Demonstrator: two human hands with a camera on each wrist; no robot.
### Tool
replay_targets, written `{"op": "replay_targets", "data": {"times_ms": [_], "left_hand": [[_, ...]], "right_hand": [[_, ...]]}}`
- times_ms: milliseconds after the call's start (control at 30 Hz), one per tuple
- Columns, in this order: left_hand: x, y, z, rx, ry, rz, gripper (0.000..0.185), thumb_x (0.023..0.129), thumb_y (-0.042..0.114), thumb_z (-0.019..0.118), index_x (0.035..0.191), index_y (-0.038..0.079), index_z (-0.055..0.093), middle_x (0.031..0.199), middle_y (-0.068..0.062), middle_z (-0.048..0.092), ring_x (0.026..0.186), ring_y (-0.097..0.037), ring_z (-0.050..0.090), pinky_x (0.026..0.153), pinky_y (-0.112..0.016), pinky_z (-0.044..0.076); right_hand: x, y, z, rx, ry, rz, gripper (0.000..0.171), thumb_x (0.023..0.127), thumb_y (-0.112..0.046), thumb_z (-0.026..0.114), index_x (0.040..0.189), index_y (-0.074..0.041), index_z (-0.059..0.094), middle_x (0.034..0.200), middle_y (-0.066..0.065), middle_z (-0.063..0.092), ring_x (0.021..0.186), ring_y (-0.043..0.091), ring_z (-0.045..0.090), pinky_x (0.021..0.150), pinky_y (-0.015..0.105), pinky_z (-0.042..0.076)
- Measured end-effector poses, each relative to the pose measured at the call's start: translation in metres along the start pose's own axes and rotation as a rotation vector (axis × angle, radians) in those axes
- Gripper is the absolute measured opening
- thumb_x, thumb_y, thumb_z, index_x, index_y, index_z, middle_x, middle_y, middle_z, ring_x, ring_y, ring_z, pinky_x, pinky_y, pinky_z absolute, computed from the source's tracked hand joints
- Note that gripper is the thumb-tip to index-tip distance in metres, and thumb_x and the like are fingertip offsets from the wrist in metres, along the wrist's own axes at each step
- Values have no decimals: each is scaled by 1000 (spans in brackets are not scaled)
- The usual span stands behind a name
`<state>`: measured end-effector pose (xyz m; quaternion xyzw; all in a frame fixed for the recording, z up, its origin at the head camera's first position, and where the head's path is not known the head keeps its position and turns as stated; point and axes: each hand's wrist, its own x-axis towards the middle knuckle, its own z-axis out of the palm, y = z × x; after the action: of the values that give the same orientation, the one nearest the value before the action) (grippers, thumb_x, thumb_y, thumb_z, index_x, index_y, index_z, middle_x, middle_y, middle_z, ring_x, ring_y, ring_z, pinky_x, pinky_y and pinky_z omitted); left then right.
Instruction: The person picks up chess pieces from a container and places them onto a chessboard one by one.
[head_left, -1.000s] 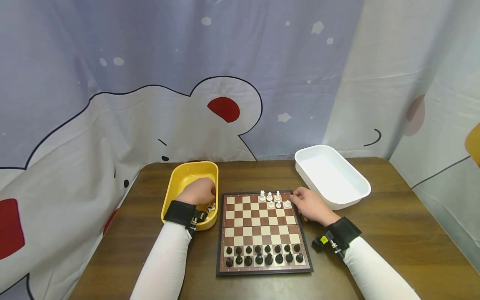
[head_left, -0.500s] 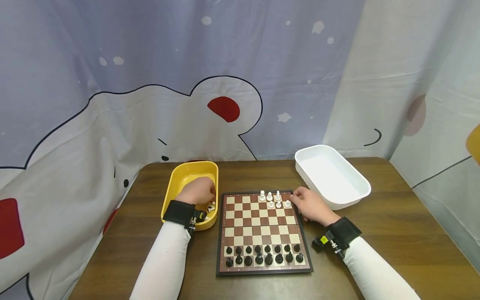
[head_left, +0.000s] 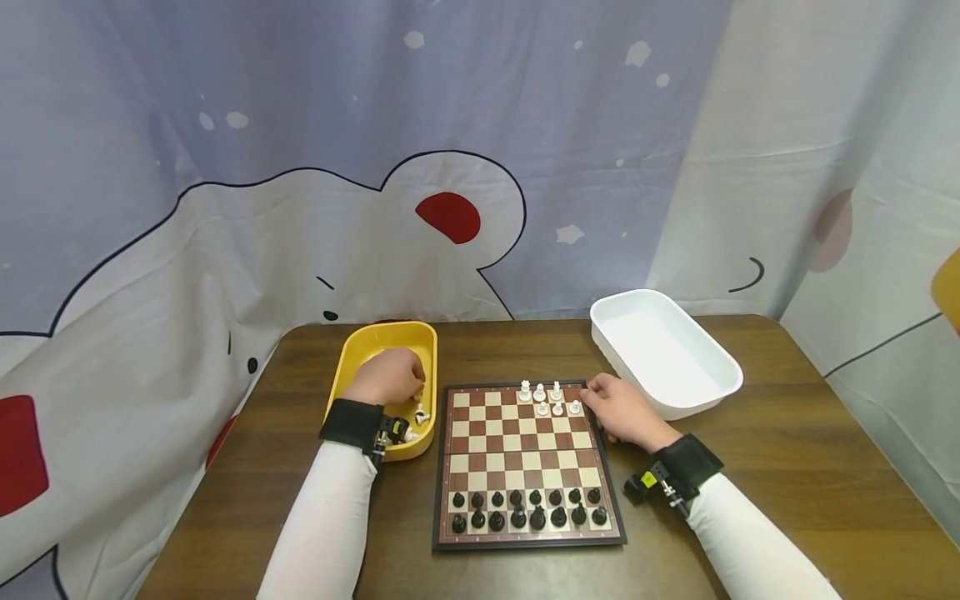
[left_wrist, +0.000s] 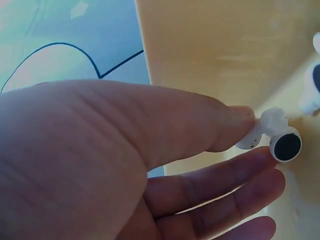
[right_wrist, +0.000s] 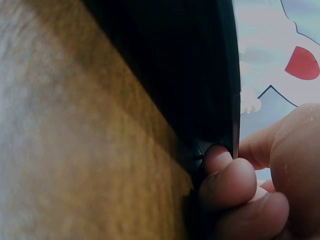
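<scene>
Inside the yellow tub (head_left: 429,350), my left hand (head_left: 387,377) reaches down among white chess pieces. In the left wrist view its thumb and fingers are extended, with the tips at a white chess piece (left_wrist: 288,146) whose base is black; whether they pinch it is unclear. My right hand (head_left: 621,407) holds the far right edge of the chessboard (head_left: 498,437), with curled fingers (right_wrist: 227,185) against its dark side in the right wrist view. Several white pieces (head_left: 539,393) stand at the board's far right. Two rows of black pieces (head_left: 517,517) stand along the near side.
A white tub (head_left: 660,354) stands at the back right, close to my right hand. The brown table (head_left: 487,358) ends at a patterned curtain (head_left: 300,242) behind. More white pieces (left_wrist: 311,90) lie in the yellow tub.
My left hand has shifted slightly left and away within the yellow tub, so more of the white pieces there shows. The right hand and the chessboard have stayed still.
</scene>
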<state>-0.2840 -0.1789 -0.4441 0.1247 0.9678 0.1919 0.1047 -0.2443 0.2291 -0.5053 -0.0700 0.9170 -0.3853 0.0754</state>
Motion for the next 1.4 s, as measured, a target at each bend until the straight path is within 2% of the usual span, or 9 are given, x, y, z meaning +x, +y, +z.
{"op": "replay_targets", "data": {"times_ms": [300,667,800,1033,1267,1400], "left_hand": [[-2,-2,-4,-29,52,-9,11,99,6,72,103,3,81,85,-7,69,73,-24,63,67,-35,51],[-1,-4,-9,-21,113,12,15,98,3,68,107,0,80,98,-10,74,82,-26,65,73,-39,55],[-2,-4,-9,-29,122,7,19,97,3,67,110,0,80,102,-11,75,87,-28,66,79,-42,56],[0,-5,-8,-29,136,-10,26,100,5,67,123,-1,79,113,-15,77,97,-30,68,93,-49,58],[2,-7,-9,-15,154,-19,32,102,7,68,131,-2,76,118,-17,77,101,-31,68,95,-49,58],[2,-8,-10,-14,188,-20,30,103,8,69,130,-3,74,117,-17,75,101,-32,67,97,-50,58]], "right_hand": [[0,-1,0,-3,2,10,29,116,-27,53,119,0,63,62,6,59,41,17,53,41,32,42],[2,-1,-1,-12,3,5,28,116,-26,53,118,0,63,64,6,61,43,18,55,42,33,44],[2,0,-1,-16,5,0,28,116,-26,53,119,0,63,65,6,61,43,18,55,43,33,44],[2,-1,-1,-16,6,3,28,115,-26,53,119,1,63,66,6,61,43,18,55,43,33,44],[2,0,0,-15,1,23,28,116,-27,53,119,-1,62,64,6,60,43,18,55,43,33,43],[1,0,0,-17,2,22,29,116,-28,53,119,-1,63,63,6,60,43,18,55,42,33,43]]}}
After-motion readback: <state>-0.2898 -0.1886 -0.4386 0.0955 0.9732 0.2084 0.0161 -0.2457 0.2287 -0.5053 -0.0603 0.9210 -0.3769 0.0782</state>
